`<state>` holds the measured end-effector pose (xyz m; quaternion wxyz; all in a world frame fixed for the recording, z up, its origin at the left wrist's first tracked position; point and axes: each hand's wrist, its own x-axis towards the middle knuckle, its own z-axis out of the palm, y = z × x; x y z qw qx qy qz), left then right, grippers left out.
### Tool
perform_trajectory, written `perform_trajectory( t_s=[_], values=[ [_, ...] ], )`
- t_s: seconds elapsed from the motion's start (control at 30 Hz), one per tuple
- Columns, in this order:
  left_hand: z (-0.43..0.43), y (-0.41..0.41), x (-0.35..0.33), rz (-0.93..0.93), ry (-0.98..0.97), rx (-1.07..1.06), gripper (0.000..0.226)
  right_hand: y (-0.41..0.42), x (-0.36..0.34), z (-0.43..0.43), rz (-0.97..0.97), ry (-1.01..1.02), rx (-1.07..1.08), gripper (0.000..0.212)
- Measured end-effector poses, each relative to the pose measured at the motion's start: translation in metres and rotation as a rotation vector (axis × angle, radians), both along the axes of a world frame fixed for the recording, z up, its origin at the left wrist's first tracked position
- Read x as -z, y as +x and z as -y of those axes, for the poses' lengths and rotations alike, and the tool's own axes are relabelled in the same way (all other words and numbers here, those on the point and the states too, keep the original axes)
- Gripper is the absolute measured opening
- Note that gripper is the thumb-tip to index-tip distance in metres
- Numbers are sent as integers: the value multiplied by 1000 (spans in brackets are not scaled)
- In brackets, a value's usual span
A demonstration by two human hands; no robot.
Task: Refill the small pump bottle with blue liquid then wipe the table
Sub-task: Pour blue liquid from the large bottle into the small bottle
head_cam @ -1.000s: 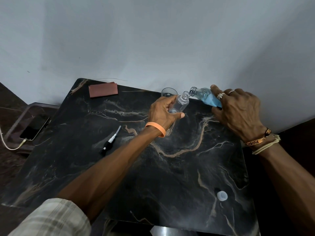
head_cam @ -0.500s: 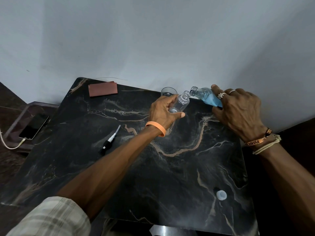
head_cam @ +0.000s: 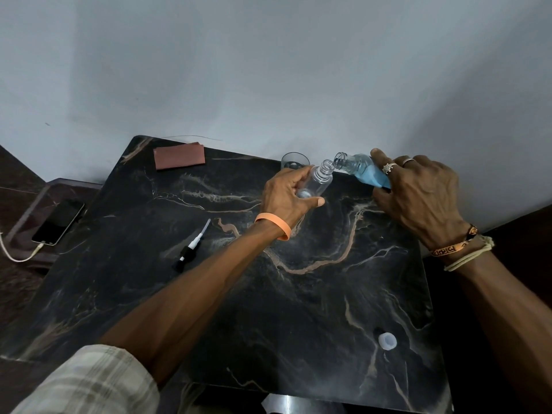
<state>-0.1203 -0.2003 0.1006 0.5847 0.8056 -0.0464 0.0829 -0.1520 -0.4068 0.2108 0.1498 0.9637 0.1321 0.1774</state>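
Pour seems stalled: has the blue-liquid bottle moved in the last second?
No. The blue-liquid bottle keeps the same gap right of the glass, its mouth next to the small bottle.

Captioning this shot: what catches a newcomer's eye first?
Near the wall, the left hand holds a small clear bottle tilted while the right hand tips a bottle of blue liquid toward its open neck. The black pump head lies to their left on the dark marble table.
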Motion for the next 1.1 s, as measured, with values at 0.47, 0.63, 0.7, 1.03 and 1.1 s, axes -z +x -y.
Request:
perform_trajectory(
  t_s=[0.47, 0.63, 0.7, 1.03, 1.1],
  values=[
    [1, -3, -3, 4, -4, 7, 66, 0, 1, 1, -27, -15, 10, 57],
    [1, -3, -3, 2, -1, 4, 65, 1, 0, 1, -23, -19, 17, 56],
    [1, -3, -3, 2, -2, 6, 64, 1, 1, 1, -25, -11, 11, 55],
    [1, -3, -5, 8, -4, 13, 63, 3, 0, 2, -30, -20, 19, 57],
    [1, -3, -5, 4, -10, 15, 64, 3, 0, 2, -36, -20, 21, 58]
  ],
)
